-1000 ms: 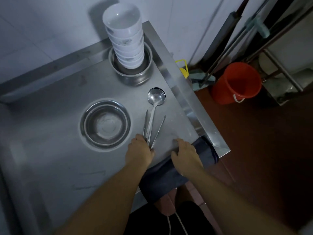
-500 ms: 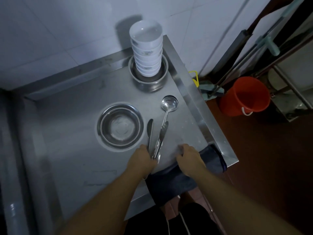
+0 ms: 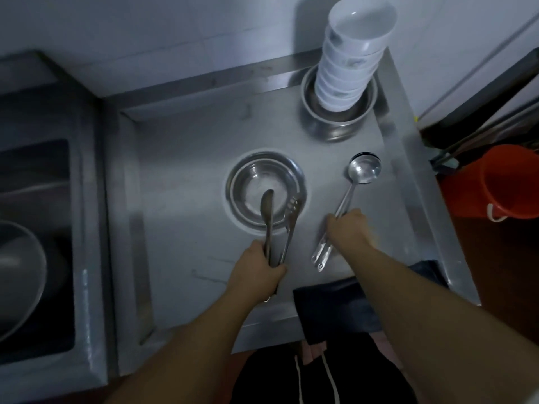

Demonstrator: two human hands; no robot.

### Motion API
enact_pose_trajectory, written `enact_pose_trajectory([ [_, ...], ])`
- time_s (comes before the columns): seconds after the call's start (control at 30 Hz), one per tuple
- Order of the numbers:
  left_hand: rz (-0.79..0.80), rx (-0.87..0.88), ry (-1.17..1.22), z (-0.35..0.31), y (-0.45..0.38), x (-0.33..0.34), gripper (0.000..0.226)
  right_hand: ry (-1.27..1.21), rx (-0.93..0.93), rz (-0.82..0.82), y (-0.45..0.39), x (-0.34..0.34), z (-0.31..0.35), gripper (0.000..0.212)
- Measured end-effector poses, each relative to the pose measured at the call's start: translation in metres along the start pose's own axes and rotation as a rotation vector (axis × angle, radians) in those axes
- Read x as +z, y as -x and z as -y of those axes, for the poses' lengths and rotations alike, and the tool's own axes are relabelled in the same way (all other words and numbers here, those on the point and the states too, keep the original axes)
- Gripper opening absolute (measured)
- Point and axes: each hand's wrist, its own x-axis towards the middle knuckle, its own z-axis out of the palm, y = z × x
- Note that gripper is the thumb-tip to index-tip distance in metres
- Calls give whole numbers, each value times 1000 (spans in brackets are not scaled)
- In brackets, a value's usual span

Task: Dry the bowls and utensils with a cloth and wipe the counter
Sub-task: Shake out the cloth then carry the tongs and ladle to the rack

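My left hand (image 3: 258, 269) grips a steel spoon (image 3: 267, 211) and a fork (image 3: 291, 220) by their handles, their heads over a shallow steel bowl (image 3: 264, 170) on the steel counter (image 3: 180, 217). My right hand (image 3: 348, 228) holds the handle of a steel ladle (image 3: 363, 170) that lies on the counter to the right. A dark blue cloth (image 3: 329, 310) hangs over the counter's front edge under my right forearm. A stack of several white bowls (image 3: 350, 62) stands in a steel bowl (image 3: 335, 126) at the back right corner.
A sink (image 3: 38, 258) with a large steel basin (image 3: 17, 272) lies to the left. An orange bucket (image 3: 507, 185) stands on the floor at the right, by dark poles. A tiled wall runs behind the counter.
My left hand has lifted the spoon and fork and carried them left over the shallow bowl. My right hand left the cloth and took the ladle's handle. The camera swung left.
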Motion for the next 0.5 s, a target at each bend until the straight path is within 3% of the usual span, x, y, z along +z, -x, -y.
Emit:
enact_pose_trajectory([
  [0.27,9,-92,169,8,10,7,45,63,91,-51,-24,1,21,44],
  [0.4,8,-106,202,2,10,6,45,209,28,-4,-29,3,17,41],
  [0.5,13,-103,189,0,12,3,44,149,-6,-10,-22,-3,13,38],
])
